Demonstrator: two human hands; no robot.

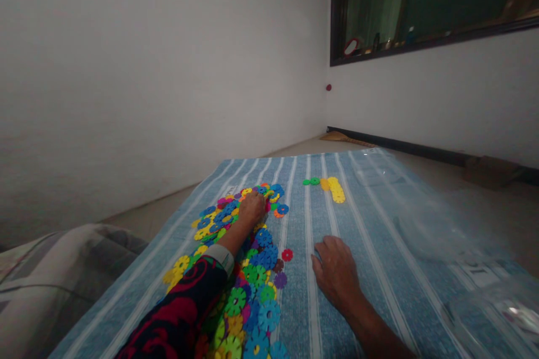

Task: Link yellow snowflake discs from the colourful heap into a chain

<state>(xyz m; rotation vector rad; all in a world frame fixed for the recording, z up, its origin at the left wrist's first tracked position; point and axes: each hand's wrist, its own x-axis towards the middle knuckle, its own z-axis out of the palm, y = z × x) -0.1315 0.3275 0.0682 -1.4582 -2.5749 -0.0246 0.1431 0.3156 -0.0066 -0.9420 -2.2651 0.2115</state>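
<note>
A long heap of colourful plastic snowflake discs (pixel 256 275) lies on the striped cloth, in blue, green, yellow, pink and orange. My left hand (pixel 251 208) is at the far part of this heap. Its fingers are closed, and a yellow snowflake disc (pixel 268 194) shows tilted at the fingertips. To the right, my right hand (pixel 336 268) rests low over the cloth, fingers loosely bent and thumb apart, holding nothing visible. Beyond it lies a short row with green discs (pixel 314 181), an orange-yellow disc (pixel 324 184) and overlapping yellow discs (pixel 336 190).
The blue cloth with white stripes (pixel 370 269) covers the table. Clear plastic containers (pixel 497 314), hard to make out, stand along the right side. Grey fabric (pixel 63 280) is at the left. A white wall (pixel 168 67) rises behind, with a dark-framed window (pixel 438 5) at upper right.
</note>
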